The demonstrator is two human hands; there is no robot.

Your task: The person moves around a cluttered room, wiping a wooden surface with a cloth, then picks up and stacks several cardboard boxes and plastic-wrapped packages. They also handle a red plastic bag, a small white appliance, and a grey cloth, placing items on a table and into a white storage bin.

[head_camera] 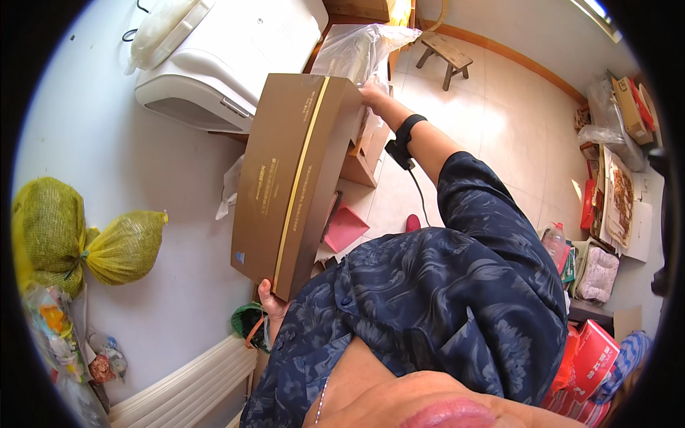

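Observation:
A large brown cardboard box [273,176] with a gold stripe and printed writing is held up between my two hands. My left hand [272,300] grips its lower end, thumb on the top face and the other fingers hidden beneath. At its upper right end, my right hand [373,95] holds the side, its fingers mostly hidden behind the box and clear plastic. A clear plastic bag [364,48] lies just beyond that end, beside a white appliance [230,69] with a rounded housing.
Yellow mesh sacks [126,246] hang on the left wall above a white radiator [187,380]. A pink dustpan [345,227] and a green basket [249,321] are below the box. A wooden stool [445,56] stands on the tiled floor; red boxes [593,358] and bags line the right.

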